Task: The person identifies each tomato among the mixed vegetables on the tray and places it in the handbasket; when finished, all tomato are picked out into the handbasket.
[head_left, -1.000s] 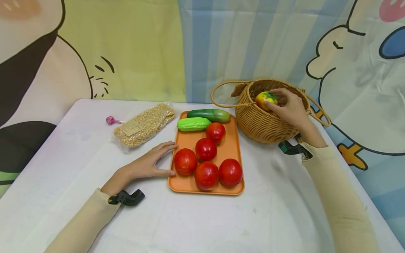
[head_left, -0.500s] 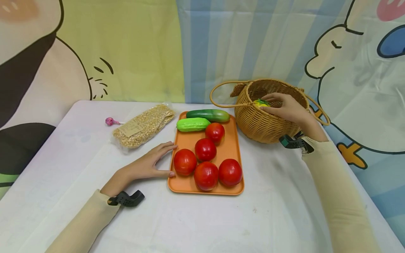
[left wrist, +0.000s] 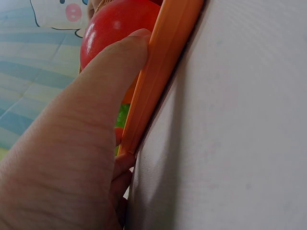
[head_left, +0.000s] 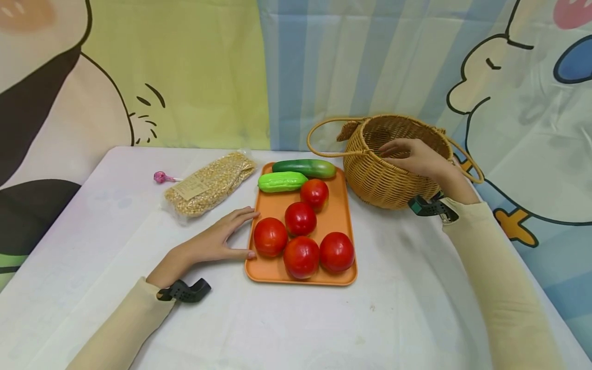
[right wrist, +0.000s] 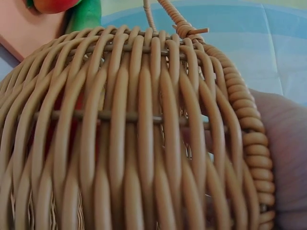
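Observation:
My left hand [head_left: 210,239] rests against the left edge of the orange tray [head_left: 336,210], fingers spread, thumb and fingertips touching the rim. In the left wrist view its thumb lies on the rim, beside a red round fruit [left wrist: 112,28]. My right hand [head_left: 418,162] reaches over the rim of the wicker basket [head_left: 393,187], its fingers loosely bent inside; no fruit shows between them in the head view. Through the weave in the right wrist view, something red [right wrist: 60,120] shows low inside the basket. Parts of the right fingers are hidden by the basket.
Several tomato-like red fruits [head_left: 300,257] lie on the tray, with a dark green cucumber [head_left: 303,168] and a bright green ridged vegetable [head_left: 282,182] at its far end. A bag of yellow grains [head_left: 210,185] and a pink lollipop [head_left: 160,177] lie left. Basket handles [head_left: 333,154] stick out sideways.
My right hand has lowered the yellow-red fruit with the green leafy top into the basket; that fruit has dropped out of sight in the head view. The left hand has stayed still.

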`<state>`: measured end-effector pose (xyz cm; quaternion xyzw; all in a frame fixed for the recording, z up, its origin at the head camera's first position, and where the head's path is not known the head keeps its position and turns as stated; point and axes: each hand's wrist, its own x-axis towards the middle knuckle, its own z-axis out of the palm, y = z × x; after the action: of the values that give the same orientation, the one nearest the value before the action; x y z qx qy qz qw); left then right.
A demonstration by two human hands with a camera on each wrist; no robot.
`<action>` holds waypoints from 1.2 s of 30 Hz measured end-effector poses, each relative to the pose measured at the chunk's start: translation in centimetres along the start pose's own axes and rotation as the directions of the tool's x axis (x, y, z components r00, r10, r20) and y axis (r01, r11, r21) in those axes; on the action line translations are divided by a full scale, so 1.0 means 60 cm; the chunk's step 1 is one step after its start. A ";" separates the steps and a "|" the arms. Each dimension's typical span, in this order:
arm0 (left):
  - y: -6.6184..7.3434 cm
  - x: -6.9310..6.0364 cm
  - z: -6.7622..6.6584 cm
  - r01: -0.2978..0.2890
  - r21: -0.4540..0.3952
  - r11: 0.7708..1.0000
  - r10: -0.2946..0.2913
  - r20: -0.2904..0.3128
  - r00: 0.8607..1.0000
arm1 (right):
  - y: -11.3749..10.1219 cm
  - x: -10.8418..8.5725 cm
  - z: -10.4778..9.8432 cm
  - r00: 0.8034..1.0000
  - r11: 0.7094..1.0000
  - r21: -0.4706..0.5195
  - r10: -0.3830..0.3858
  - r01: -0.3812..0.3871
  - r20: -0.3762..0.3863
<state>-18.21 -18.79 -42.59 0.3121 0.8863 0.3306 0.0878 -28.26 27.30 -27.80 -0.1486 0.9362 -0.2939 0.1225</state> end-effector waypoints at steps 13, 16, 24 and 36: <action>-0.001 0.000 0.001 -0.001 -0.002 1.000 0.001 0.000 1.000 | 0.002 -0.002 0.004 0.999 1.000 0.017 0.003 -0.003 -0.035; -0.001 0.000 0.002 0.002 0.000 1.000 -0.002 -0.003 1.000 | 0.000 -0.003 0.006 0.999 1.000 0.024 0.002 -0.001 -0.052; -0.004 -0.001 0.003 0.013 0.008 1.000 -0.012 -0.004 1.000 | -0.004 -0.011 0.014 0.990 0.999 0.025 -0.031 0.034 -0.141; -0.001 0.000 0.000 0.018 0.004 1.000 -0.018 0.002 1.000 | -0.004 -0.020 0.029 0.949 0.993 0.020 -0.108 0.119 -0.296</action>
<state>-18.23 -18.84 -42.65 0.3047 0.8896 0.3278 0.0912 -26.53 26.65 -28.91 -0.1544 0.9283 -0.3368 -0.0325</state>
